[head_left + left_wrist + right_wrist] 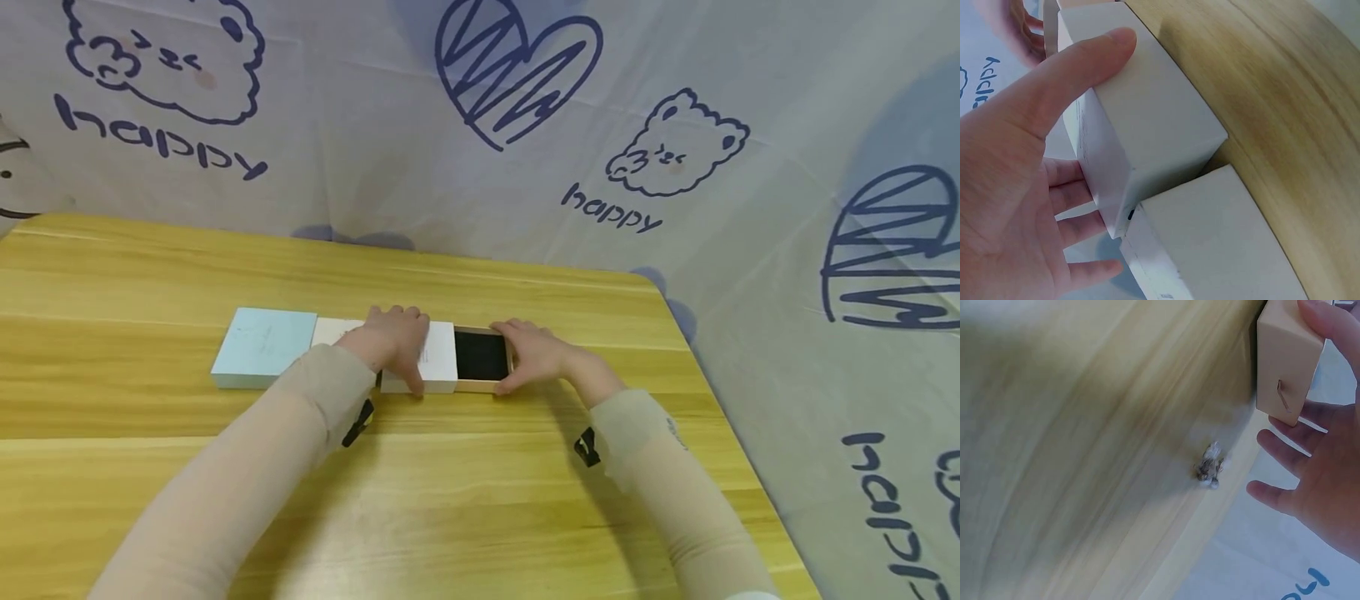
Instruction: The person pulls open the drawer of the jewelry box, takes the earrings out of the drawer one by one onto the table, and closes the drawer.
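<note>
A white box sleeve (442,360) lies on the table, and a tan drawer with a black inside (482,357) sticks out of its right end. My left hand (392,342) grips the sleeve from above, thumb on the near side and fingers at the far side. The left wrist view shows that thumb pressed on the white sleeve (1154,106). My right hand (536,357) holds the drawer's outer end between thumb and fingers. On that end, in the right wrist view, the drawer (1272,362) has a small ribbon loop (1282,397).
Left of the sleeve stands a cream-white box (333,331), partly hidden by my left arm. Beyond it is a light blue box (262,346). The wooden table (480,500) ends at a printed cloth (360,150) behind. A small shiny blurred thing (1210,467) shows on the right.
</note>
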Motion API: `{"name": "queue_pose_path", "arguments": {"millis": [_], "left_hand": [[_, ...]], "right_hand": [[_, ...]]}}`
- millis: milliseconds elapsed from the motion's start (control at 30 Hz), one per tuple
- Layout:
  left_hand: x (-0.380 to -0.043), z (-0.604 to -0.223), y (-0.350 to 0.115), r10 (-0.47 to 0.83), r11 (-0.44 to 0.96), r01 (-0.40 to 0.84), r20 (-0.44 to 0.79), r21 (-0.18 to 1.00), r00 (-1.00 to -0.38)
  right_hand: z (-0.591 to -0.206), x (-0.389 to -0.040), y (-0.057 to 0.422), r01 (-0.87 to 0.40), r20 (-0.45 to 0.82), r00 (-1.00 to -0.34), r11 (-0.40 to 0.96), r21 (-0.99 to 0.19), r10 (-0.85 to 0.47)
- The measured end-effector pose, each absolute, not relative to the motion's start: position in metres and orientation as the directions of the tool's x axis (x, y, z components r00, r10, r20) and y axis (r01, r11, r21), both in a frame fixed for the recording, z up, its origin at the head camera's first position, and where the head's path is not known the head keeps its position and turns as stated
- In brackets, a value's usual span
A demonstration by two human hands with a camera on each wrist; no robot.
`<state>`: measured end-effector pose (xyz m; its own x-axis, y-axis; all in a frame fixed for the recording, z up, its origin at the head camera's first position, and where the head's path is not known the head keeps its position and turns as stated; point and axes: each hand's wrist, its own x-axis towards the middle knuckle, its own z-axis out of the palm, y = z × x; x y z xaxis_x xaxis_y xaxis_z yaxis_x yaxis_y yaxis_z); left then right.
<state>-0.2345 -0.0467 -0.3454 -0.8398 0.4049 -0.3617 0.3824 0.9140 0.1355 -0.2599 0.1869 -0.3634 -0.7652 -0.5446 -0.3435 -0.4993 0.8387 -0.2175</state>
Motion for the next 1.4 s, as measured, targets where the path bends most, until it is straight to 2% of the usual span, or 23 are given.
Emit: {"name": "queue_pose_path", "arguments": {"millis": [400,800,1167,1400], "left_hand": [[-0.232,-0.339,-0.047,0.399,0.917,0.377,-0.375,0.133,-0.837],[-0.234,-0.341,-0.042,0.392,0.919,0.378,-0.376,0.114,-0.839],[-0.233,-0.342,-0.043,0.396,0.916,0.386,-0.38,0.104,-0.836],[-0.233,-0.345,-0.043,0.407,0.912,0.39,-0.368,0.123,-0.836]], "right_hand": [[-0.363,-0.262,0.176,-0.517,-0.344,-0.758,0.832,-0.199,-0.554],[-0.365,-0.263,0.146,-0.531,-0.359,-0.731,0.814,-0.233,-0.58],[-0.364,-0.26,0.154,-0.453,-0.411,-0.721,0.828,-0.329,-0.558],[-0.366,-0.26,0.154,-0.45,-0.393,-0.719,0.814,-0.367,-0.574]]}}
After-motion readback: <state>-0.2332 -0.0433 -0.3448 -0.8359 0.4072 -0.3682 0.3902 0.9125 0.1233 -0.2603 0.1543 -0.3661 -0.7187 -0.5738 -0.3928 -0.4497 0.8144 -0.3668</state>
